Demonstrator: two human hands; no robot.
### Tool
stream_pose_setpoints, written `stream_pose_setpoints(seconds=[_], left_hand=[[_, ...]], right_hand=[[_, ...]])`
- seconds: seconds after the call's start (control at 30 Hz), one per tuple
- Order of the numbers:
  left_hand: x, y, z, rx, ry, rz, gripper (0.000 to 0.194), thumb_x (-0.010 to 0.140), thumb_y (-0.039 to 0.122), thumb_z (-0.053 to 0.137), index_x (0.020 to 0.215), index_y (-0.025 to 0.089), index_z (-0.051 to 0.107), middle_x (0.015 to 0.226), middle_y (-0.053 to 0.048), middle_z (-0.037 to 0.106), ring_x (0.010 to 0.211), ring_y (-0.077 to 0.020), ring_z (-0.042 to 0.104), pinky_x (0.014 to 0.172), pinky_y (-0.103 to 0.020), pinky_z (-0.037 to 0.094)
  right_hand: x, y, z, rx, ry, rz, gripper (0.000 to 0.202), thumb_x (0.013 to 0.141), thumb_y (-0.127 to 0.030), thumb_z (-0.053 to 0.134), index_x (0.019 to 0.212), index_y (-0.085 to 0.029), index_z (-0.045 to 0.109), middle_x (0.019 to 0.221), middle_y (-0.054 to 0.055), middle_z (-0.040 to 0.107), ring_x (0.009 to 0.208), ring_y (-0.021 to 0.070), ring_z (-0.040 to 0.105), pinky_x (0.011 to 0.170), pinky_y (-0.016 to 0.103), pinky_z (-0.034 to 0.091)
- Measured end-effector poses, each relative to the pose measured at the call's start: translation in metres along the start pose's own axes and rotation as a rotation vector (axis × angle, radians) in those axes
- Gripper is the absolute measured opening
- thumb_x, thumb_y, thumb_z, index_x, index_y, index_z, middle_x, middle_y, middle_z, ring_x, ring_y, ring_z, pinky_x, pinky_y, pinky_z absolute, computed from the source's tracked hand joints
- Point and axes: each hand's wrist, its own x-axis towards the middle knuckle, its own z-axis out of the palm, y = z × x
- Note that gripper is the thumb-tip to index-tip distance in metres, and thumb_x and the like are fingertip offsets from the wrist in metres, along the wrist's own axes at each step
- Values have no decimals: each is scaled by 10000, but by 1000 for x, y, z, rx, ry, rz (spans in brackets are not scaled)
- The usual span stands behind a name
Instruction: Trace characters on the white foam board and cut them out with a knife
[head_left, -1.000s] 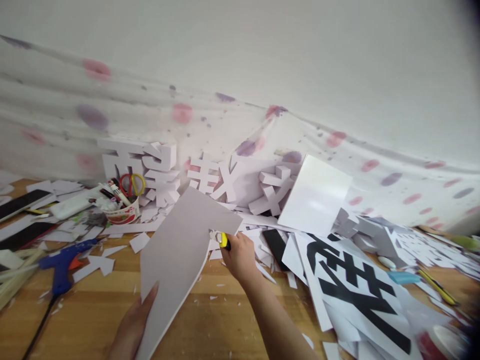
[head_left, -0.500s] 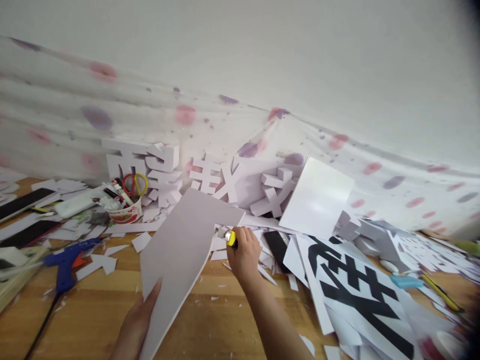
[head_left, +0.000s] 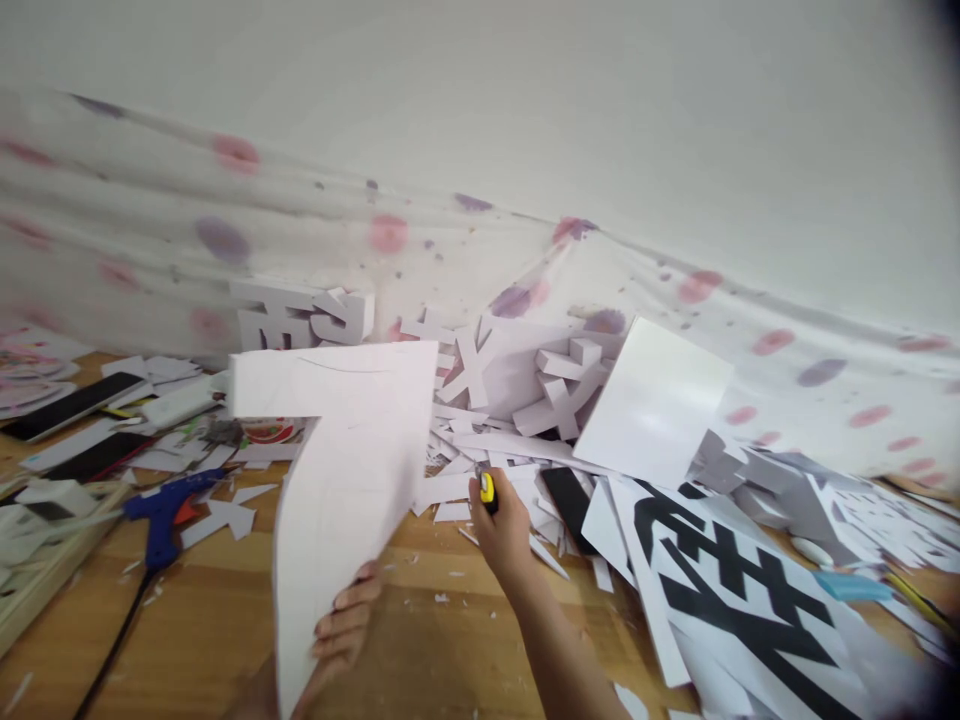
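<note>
My left hand (head_left: 346, 622) grips a large white foam board piece (head_left: 352, 460) near its lower end, the fingers wrapped over its right edge. The board is raised above the table, with a wide top, a straight notch cut out at the left and a curved left side. Faint pencil-like lines show on its face. To the right, my right hand (head_left: 504, 525) is closed around a yellow utility knife (head_left: 488, 492), held apart from the board. Most of the knife is hidden in the fist.
A blue glue gun (head_left: 166, 515) with a cord lies left. White block characters (head_left: 566, 385) stand along the back beside a leaning white panel (head_left: 652, 400). A sheet with black lettering (head_left: 750, 600) lies right. White scraps (head_left: 225, 518) litter the wooden table (head_left: 427, 660).
The board has turned in my left hand, so its marked face and notch now show and my fingers face me. My right hand with the knife has moved away from its edge.
</note>
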Motion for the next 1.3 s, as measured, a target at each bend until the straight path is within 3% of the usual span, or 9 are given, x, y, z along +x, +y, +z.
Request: stream_pose_setpoints(seconds=[0.07, 0.13, 0.27, 0.43, 0.73, 0.9, 1.07, 1.17, 1.3], left_hand=[[-1, -6, 8, -44, -91, -172, 227, 790, -26, 410, 693, 161, 494, 444, 80, 385, 257, 22, 312, 227, -4, 139], [-2, -13, 14, -81, -149, -243, 219, 798, -21, 418, 705, 173, 460, 441, 91, 359, 252, 31, 296, 229, 10, 120], [-2, -25, 19, -174, -154, -192, 223, 822, 6, 378, 712, 199, 405, 422, 107, 318, 223, 25, 257, 212, 3, 117], [-1, -29, 20, -296, -144, -206, 219, 834, 8, 358, 751, 206, 400, 443, 103, 363, 241, 22, 320, 230, 13, 176], [5, -21, 18, -280, -218, -192, 216, 845, 0, 323, 786, 194, 398, 506, 84, 370, 300, 37, 355, 262, 6, 181], [10, -5, 6, -306, -222, -153, 243, 821, -32, 277, 785, 157, 425, 562, 49, 418, 367, 15, 440, 304, -15, 258], [6, 4, 5, -288, -129, -91, 268, 812, -47, 254, 766, 142, 440, 557, 45, 423, 368, 7, 439, 301, -24, 270], [0, 5, 14, -288, -56, -46, 318, 839, -25, 204, 715, 137, 448, 537, 40, 433, 362, 8, 429, 294, -22, 263], [-13, 8, 38, -145, 186, 47, 354, 887, 86, 264, 574, 152, 415, 421, 54, 377, 307, -7, 376, 276, -55, 246]], right_hand=[[-6, 3, 3, 34, 3, 61, 193, 822, -365, 409, 763, -204, 496, 582, -34, 496, 526, 123, 456, 523, 212, 326], [-12, 8, 4, 59, 0, 105, 211, 823, -389, 413, 744, -207, 485, 558, -44, 471, 506, 121, 440, 512, 213, 323], [-23, 19, 4, 118, -2, 166, 241, 828, -416, 416, 706, -210, 441, 529, -59, 407, 495, 119, 396, 510, 219, 325], [-35, 30, 10, 200, -12, 242, 273, 807, -442, 442, 670, -207, 416, 537, -53, 397, 503, 119, 397, 496, 222, 333], [-42, 22, 17, 158, -50, 221, 254, 827, -411, 431, 672, -210, 414, 526, -58, 405, 475, 112, 396, 466, 211, 318], [-41, 4, 4, -52, -76, -14, 151, 830, -331, 423, 869, -190, 463, 610, -26, 485, 500, 129, 443, 485, 223, 317], [-31, -35, -17, -118, -234, -338, 134, 785, -172, 415, 909, -181, 465, 736, 23, 531, 644, 157, 492, 573, 248, 341], [-24, -60, -23, -155, -327, -455, 180, 728, -146, 447, 900, -183, 488, 788, 36, 547, 706, 171, 492, 610, 265, 346], [-21, -80, -21, -220, -375, -566, 142, 713, -172, 472, 849, -193, 504, 775, 27, 559, 704, 178, 482, 593, 280, 327]])
